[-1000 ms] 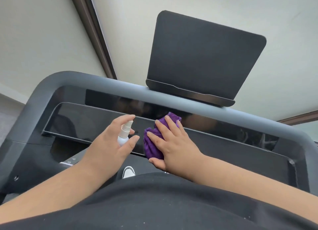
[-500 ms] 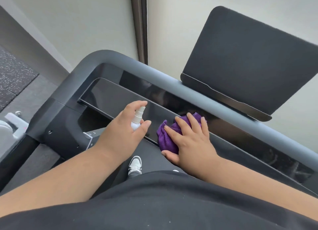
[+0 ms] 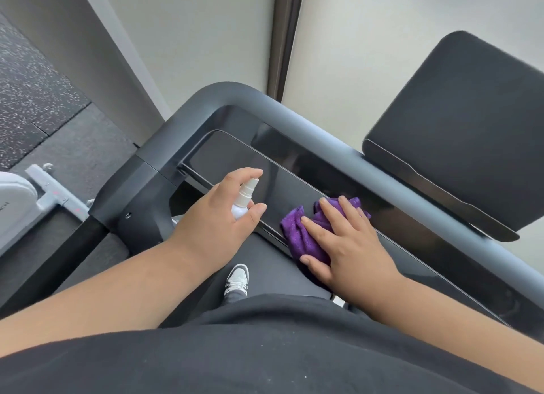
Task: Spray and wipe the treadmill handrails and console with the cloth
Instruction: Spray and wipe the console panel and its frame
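My left hand (image 3: pixel 216 220) grips a small white spray bottle (image 3: pixel 245 197), index finger over its nozzle, which points at the glossy black console panel (image 3: pixel 235 158). My right hand (image 3: pixel 347 243) lies flat on a bunched purple cloth (image 3: pixel 297 234) and presses it against the panel's near edge. A grey handrail (image 3: pixel 294 119) curves round the console's far side and left corner. Most of the cloth is hidden under my fingers.
A dark tablet holder (image 3: pixel 459 146) rises from the handrail at the right. A white wall with a brown strip (image 3: pixel 284 37) stands close behind. Speckled floor (image 3: pixel 32 93) and a pale grey machine part (image 3: pixel 32 196) lie to the left. My shoe (image 3: pixel 237 278) shows on the belt below.
The view has swung left and tilted, so the console now runs diagonally. Both hands keep their hold; the cloth hand has stayed on the panel beside the bottle hand.
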`<state>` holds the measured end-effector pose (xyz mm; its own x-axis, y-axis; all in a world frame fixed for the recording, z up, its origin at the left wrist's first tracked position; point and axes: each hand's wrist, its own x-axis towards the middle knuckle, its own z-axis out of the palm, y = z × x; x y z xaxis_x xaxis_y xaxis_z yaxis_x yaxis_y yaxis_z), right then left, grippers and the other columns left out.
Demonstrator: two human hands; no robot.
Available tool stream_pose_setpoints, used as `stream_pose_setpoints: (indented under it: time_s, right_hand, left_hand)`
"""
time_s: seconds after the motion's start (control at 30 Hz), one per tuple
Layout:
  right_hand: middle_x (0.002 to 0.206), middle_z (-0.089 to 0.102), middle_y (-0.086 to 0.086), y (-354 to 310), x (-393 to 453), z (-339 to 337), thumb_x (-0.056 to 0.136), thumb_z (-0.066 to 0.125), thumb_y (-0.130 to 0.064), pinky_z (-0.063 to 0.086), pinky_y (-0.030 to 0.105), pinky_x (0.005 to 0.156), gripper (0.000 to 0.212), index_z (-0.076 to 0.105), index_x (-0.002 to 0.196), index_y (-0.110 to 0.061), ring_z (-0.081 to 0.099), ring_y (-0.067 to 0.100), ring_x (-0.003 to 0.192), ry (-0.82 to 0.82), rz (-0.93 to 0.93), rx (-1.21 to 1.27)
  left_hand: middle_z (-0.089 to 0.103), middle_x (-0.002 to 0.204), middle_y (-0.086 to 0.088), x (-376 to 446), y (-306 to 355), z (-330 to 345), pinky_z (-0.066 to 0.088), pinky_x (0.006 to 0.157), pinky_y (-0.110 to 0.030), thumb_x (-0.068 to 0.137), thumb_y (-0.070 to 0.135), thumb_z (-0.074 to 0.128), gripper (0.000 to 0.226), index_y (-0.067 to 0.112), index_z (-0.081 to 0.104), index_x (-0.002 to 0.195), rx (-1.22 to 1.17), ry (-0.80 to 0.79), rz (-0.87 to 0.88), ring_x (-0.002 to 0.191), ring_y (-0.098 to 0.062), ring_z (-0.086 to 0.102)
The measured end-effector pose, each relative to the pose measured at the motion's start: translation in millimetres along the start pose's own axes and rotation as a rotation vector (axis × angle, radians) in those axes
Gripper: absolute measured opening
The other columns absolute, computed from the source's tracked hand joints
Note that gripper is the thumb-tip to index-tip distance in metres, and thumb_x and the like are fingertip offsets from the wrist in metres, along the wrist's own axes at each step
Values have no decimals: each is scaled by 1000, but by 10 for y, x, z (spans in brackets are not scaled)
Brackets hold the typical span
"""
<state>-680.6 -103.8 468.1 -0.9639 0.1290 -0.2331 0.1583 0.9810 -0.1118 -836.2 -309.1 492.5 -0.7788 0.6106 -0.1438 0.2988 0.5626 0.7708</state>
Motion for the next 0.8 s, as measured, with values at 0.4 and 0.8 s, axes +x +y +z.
stream_pose_setpoints:
  time_s: [0.4, 0.8]
  right_hand:
    - [149, 46, 5, -833, 1271, -131, 93, 35, -55, 22, 58, 115, 61, 50, 143, -23, 28, 39, 142, 28, -39, -27]
    - [149, 47, -1, -1053, 1572, -211, 95, 38, -50, 27, 52, 115, 53, 54, 139, -25, 29, 34, 143, 22, -74, 29]
  left_hand:
    - [59, 101, 23, 29, -371, -475, 41, 76, -10, 88, 50, 58, 45, 64, 38, 126, -18, 19, -6, 91, 2, 57]
    - [59, 105, 30, 198, -459, -728, 34, 78, 2, 91, 43, 59, 43, 60, 40, 125, -37, 50, 71, 97, 11, 55]
